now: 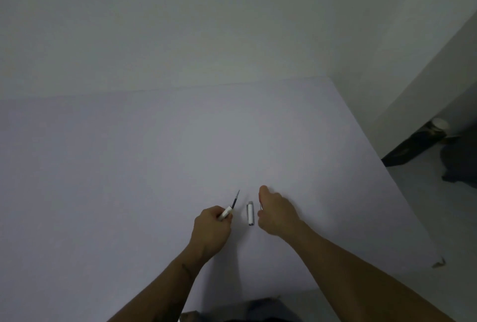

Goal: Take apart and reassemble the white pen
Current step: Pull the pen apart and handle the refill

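Note:
My left hand (211, 228) grips the white pen barrel (226, 212), and the dark refill (236, 199) sticks out of its front end, pointing up and to the right. A white pen cap (250, 214) lies on the table between my hands, lengthwise away from me. My right hand (277, 214) hovers just right of the cap, fingers curled around a small metallic part (261, 205) that barely shows; what that part is I cannot tell.
The white table (129, 167) meets a pale wall at the back. Its right edge runs diagonally; beyond it on the floor lie dark fabric (418, 146) and a small round container (440, 124). A scrap (440, 263) sits at the table's right edge.

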Motion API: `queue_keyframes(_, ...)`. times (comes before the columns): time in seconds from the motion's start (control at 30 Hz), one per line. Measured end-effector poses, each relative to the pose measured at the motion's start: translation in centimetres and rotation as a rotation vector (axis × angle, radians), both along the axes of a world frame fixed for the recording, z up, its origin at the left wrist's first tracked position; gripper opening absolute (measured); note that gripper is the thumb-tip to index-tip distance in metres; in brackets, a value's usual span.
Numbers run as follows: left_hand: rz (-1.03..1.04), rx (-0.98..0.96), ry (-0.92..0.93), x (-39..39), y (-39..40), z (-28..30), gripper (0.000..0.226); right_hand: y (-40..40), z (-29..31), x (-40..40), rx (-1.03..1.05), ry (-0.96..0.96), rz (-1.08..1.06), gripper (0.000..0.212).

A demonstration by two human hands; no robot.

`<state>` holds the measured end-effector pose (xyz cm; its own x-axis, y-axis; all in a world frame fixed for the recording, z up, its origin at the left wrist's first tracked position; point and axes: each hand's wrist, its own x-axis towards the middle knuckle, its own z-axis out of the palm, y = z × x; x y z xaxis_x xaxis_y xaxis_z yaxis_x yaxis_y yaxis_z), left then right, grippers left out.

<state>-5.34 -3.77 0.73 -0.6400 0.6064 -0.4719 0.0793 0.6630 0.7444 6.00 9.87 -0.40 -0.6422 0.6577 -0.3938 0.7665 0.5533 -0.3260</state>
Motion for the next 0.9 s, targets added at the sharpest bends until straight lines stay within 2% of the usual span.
queue_keyframes(0.17,0.034,0.02,0.006,0.4,0.3,0.3,0.012,-0.3,-0.3,-0.4,0.052,0.007,-0.022,0.018)
queue_keyframes(0.27,0.053,0.029,0.006,0.3,0.4,0.4,0.008,-0.2,-0.2,-0.2,-0.005,0.1,-0.142,0.01)
queue_keyframes(0.4,0.031,0.046,0.008,0.5,0.9,0.6,0.008,-0.6,1.0,-0.6,-0.448,0.401,-0.498,0.012)
queue_keyframes(0.47,0.004,0.066,0.01,0.8,1.3,0.7,0.01,-0.7,2.0,-0.7,-0.652,0.472,-0.615,0.012)
queue_keyframes(0.57,-0.04,0.101,0.008,1.3,1.9,0.9,0.012,-0.3,2.9,-0.6,-0.747,0.509,-0.671,0.013)
queue_keyframes(0.67,-0.059,0.137,0.017,1.8,2.5,1.2,0.014,0.3,3.4,-0.4,-0.745,0.54,-0.685,0.01)
queue_keyframes(0.77,-0.069,0.155,0.043,2.0,2.8,1.2,0.017,1.7,3.8,0.1,-0.638,0.561,-0.669,0.013)
queue_keyframes(0.83,-0.08,0.151,0.07,2.0,2.9,1.1,0.016,2.9,3.7,0.9,-0.478,0.491,-0.601,0.015)
queue_keyframes(0.9,-0.088,0.138,0.079,1.9,2.9,1.2,0.018,3.8,3.5,2.1,-0.299,0.327,-0.487,0.014)
